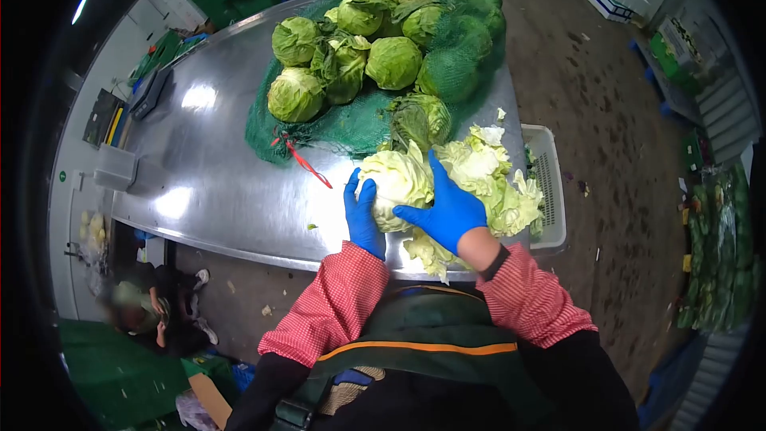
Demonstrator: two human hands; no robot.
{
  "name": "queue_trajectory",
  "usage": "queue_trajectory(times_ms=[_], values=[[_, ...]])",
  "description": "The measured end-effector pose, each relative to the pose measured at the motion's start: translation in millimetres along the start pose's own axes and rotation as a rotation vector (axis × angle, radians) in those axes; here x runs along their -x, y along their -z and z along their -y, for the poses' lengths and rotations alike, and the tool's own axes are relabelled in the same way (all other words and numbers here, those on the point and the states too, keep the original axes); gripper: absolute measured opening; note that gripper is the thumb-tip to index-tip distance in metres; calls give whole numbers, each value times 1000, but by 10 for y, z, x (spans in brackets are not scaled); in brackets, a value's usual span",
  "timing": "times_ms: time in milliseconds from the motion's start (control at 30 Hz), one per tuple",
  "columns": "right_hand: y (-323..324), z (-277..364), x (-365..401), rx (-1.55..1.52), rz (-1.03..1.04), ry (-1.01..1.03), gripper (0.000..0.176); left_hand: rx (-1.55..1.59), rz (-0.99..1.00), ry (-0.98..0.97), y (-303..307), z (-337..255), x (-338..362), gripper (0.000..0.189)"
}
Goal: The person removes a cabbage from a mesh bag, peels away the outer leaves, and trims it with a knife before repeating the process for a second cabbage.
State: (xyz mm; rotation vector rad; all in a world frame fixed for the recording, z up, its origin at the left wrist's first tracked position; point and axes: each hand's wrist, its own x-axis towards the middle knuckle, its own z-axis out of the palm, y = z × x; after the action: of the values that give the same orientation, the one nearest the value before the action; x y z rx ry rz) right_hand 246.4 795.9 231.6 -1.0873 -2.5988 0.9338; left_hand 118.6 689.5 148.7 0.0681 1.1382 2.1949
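Observation:
A pale green cabbage (391, 183) rests between my two blue-gloved hands at the near edge of the steel table. My left hand (364, 211) grips its left side, and my right hand (448, 206) presses on its right side with the thumb across the front. Loose cabbage leaves (487, 172) lie in a heap just right of my right hand, with more under its wrist. Beyond the held head, several whole cabbages (393, 62) sit on and in a green mesh net (351, 129). A red tie (307, 166) hangs off the net's near side.
The steel table (215, 168) carries a dark flat device (152, 94) at its far left. A white plastic crate (550, 183) stands against the table's right side. At lower left another person (152, 303) sits low near green crates (112, 367). Bagged green produce (718, 247) is stacked at right.

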Motion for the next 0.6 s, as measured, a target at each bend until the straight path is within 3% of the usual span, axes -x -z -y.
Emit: queue_trajectory(times_ms=[133,267,467,500,600], values=[[-35,-121,-31,-167,230,-75,87,137,-15,97,145,67,-72,53],[-224,-98,53,-243,46,-63,63,176,-52,232,233,116,-75,50],[-342,-411,-41,-252,25,-63,54,280,60,479,-187,-322,189,69],[-315,-394,-35,-299,84,-42,69,307,74,499,-220,-356,205,70],[-164,-1,158,-107,48,92,88,389,109,518,-195,-312,227,72]])
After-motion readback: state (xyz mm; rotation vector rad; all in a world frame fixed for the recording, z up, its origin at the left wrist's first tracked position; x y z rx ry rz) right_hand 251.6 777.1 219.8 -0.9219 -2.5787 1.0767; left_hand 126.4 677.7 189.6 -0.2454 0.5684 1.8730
